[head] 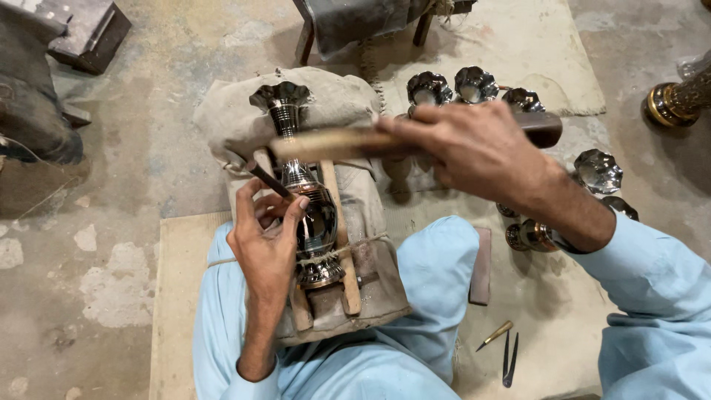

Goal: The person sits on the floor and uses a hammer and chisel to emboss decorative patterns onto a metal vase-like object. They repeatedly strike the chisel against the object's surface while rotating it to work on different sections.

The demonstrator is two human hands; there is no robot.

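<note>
A person in pale blue clothes sits on a concrete floor, seen from above. Across the lap lies a padded cloth cushion, which serves as a soft bed for the work. On the cushion lies a shiny dark metal vase, on its side, its scalloped mouth pointing away from the person. Two wooden slats flank the vase, and a cord crosses its foot, apparently to stop it rolling.

The right hand, above the vase and to its right, is closed tight around a wooden mallet, held level over the vase's neck; the mallet looks blurred. The left hand, at the vase's left side, has its grip pinched shut on a thin dark chisel, whose tip slants towards the vase's shoulder, with the fingers braced against the metal for steadiness.

To the right of the vase, on the floor, stand several similar metal vases. Nearer the person, right of the vase, lie a small brass-coloured punch and dark tweezers.
</note>
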